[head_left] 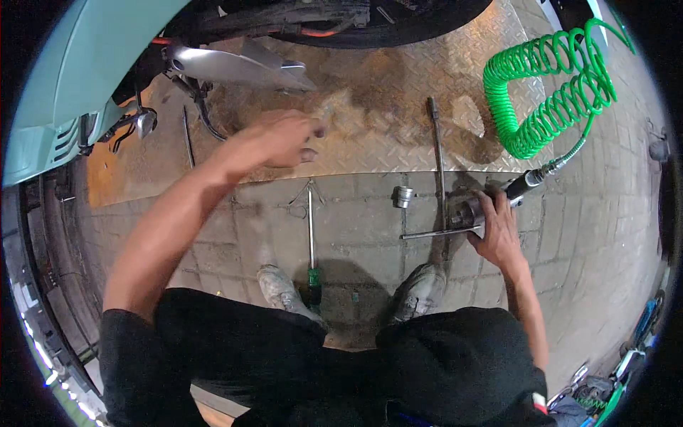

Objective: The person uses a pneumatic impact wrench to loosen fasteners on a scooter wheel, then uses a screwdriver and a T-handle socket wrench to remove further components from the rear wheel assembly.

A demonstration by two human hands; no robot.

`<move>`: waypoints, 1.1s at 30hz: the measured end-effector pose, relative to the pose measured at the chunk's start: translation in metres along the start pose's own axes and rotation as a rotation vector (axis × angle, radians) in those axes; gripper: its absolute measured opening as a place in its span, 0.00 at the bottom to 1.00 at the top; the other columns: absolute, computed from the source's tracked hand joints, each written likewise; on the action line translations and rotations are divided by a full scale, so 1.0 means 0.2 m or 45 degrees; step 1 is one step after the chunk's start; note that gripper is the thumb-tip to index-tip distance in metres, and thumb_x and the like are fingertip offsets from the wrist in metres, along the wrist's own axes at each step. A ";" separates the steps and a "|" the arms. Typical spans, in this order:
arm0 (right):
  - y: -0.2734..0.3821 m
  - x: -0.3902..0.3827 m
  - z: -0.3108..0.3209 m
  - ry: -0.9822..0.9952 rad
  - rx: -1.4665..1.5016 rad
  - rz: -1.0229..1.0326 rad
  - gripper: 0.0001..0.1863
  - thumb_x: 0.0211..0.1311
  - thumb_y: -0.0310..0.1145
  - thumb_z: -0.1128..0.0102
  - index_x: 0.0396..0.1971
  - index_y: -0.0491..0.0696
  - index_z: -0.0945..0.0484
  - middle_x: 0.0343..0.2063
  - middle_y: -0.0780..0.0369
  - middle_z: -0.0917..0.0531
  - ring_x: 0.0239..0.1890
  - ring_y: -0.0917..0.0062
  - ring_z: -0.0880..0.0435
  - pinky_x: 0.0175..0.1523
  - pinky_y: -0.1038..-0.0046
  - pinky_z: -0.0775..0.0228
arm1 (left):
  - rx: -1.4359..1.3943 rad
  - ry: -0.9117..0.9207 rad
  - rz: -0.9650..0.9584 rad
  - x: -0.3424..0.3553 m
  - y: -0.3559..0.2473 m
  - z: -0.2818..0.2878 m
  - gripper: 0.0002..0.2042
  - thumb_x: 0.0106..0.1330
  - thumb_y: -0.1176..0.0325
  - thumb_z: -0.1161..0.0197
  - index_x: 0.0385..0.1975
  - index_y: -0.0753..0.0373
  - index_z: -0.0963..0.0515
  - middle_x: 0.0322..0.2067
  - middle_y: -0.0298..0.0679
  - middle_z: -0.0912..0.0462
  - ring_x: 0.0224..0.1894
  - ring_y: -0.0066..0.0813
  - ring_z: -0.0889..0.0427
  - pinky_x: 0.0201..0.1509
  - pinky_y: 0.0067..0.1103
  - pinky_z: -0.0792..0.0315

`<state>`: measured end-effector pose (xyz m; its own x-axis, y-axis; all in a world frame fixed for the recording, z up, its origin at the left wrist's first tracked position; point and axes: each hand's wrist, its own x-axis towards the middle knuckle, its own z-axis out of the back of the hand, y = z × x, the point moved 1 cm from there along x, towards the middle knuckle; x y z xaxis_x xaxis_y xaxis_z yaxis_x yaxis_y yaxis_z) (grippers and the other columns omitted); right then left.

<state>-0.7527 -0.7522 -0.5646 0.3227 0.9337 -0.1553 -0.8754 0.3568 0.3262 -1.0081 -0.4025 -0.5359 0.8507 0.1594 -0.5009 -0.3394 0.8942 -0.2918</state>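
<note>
My right hand (500,235) is wrapped over the body of an air impact wrench (525,183), hiding part of it. Beside its fingers lies the crossbar of a T-handle socket wrench (438,156), whose long shaft reaches onto the metal plate. My left hand (284,139) hangs over the plate, thumb and fingers apart, nothing visible in it. A loose silver socket (404,197) stands near the T-handle's shaft. Between my feet and the plate lies a long screwdriver (311,228) with a green handle.
A coiled green air hose (530,107) runs to the impact wrench. Ahead is a rusty tread plate (370,153) beneath a motorbike's dark tyre (427,28). A pale green body panel (78,78) and a silver lever-like part (228,67) overhang the left. Another thin rod (188,139) lies there.
</note>
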 end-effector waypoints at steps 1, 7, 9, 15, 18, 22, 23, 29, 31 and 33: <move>-0.01 0.01 0.02 -0.024 0.043 -0.040 0.36 0.41 0.30 0.31 0.55 0.43 0.36 0.50 0.49 0.31 0.53 0.51 0.32 0.55 0.58 0.38 | 0.005 0.013 0.074 0.09 -0.03 -0.07 0.25 0.58 0.56 0.36 0.52 0.62 0.28 0.47 0.50 0.22 0.52 0.47 0.25 0.55 0.37 0.31; -0.04 -0.19 -0.18 -0.681 0.607 -0.924 0.36 0.44 0.33 0.29 0.53 0.42 0.36 0.50 0.49 0.32 0.51 0.56 0.32 0.55 0.60 0.40 | -0.423 -0.003 0.334 0.40 -0.71 -0.39 0.32 0.58 0.49 0.36 0.60 0.56 0.35 0.52 0.53 0.29 0.55 0.52 0.28 0.55 0.39 0.30; -0.06 -0.21 -0.16 -0.703 0.266 -0.656 0.36 0.42 0.32 0.29 0.53 0.42 0.36 0.50 0.49 0.32 0.53 0.56 0.32 0.57 0.59 0.42 | -0.380 -0.076 0.293 0.41 -0.80 -0.55 0.32 0.58 0.50 0.36 0.60 0.53 0.36 0.54 0.53 0.32 0.56 0.53 0.29 0.55 0.40 0.30; -0.06 0.08 0.07 0.274 -1.246 0.363 0.19 0.62 0.37 0.55 0.50 0.47 0.24 0.58 0.56 0.30 0.64 0.63 0.37 0.70 0.52 0.58 | -0.639 -0.330 0.213 0.39 -0.82 -0.68 0.20 0.57 0.69 0.36 0.49 0.59 0.32 0.51 0.53 0.32 0.48 0.55 0.27 0.50 0.40 0.28; -0.19 0.24 0.03 0.369 -1.494 0.457 0.18 0.62 0.38 0.53 0.49 0.49 0.23 0.54 0.57 0.26 0.60 0.63 0.32 0.68 0.49 0.56 | -0.894 -0.679 0.284 0.45 -0.77 -0.71 0.19 0.58 0.71 0.41 0.50 0.61 0.32 0.45 0.51 0.25 0.46 0.49 0.24 0.47 0.36 0.27; -0.27 0.40 0.07 0.434 -1.480 0.390 0.14 0.62 0.38 0.51 0.41 0.50 0.20 0.40 0.59 0.17 0.47 0.63 0.20 0.62 0.49 0.41 | -1.892 -0.588 0.705 0.52 -0.74 -0.67 0.18 0.60 0.69 0.44 0.51 0.64 0.30 0.39 0.42 0.23 0.45 0.35 0.24 0.45 0.31 0.28; -0.27 0.41 0.11 0.661 -1.249 0.258 0.15 0.59 0.39 0.47 0.40 0.49 0.18 0.39 0.59 0.16 0.47 0.65 0.19 0.56 0.54 0.34 | -2.098 -0.572 0.587 0.47 -0.74 -0.61 0.18 0.60 0.70 0.45 0.51 0.64 0.30 0.38 0.39 0.23 0.42 0.31 0.25 0.44 0.29 0.28; 0.09 0.10 0.42 1.203 -0.150 0.083 0.34 0.37 0.52 0.26 0.40 0.40 0.21 0.37 0.51 0.16 0.43 0.60 0.18 0.46 0.63 0.27 | -2.588 -0.593 0.250 0.33 -0.51 -0.50 0.15 0.65 0.71 0.49 0.52 0.64 0.30 0.40 0.40 0.23 0.39 0.30 0.21 0.42 0.29 0.24; 0.19 -0.07 0.44 1.180 0.450 -0.106 0.40 0.33 0.51 0.22 0.44 0.38 0.24 0.37 0.51 0.17 0.44 0.63 0.19 0.51 0.65 0.29 | -2.685 -0.591 0.188 0.34 -0.53 -0.44 0.16 0.67 0.70 0.49 0.53 0.63 0.31 0.41 0.40 0.23 0.40 0.31 0.21 0.43 0.29 0.24; 0.29 -0.19 0.40 1.029 0.667 -0.092 0.46 0.30 0.46 0.20 0.51 0.35 0.29 0.42 0.53 0.20 0.47 0.69 0.22 0.55 0.68 0.33 | -2.753 -0.566 0.174 0.33 -0.54 -0.39 0.15 0.71 0.67 0.50 0.55 0.62 0.34 0.43 0.39 0.23 0.44 0.36 0.20 0.47 0.33 0.25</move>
<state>-0.7872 -0.7643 -0.4653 -0.1472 0.6757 -0.7223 -0.5282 0.5637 0.6350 -0.9469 -0.5211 -0.6013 0.6932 0.5001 -0.5190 0.0831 -0.7708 -0.6317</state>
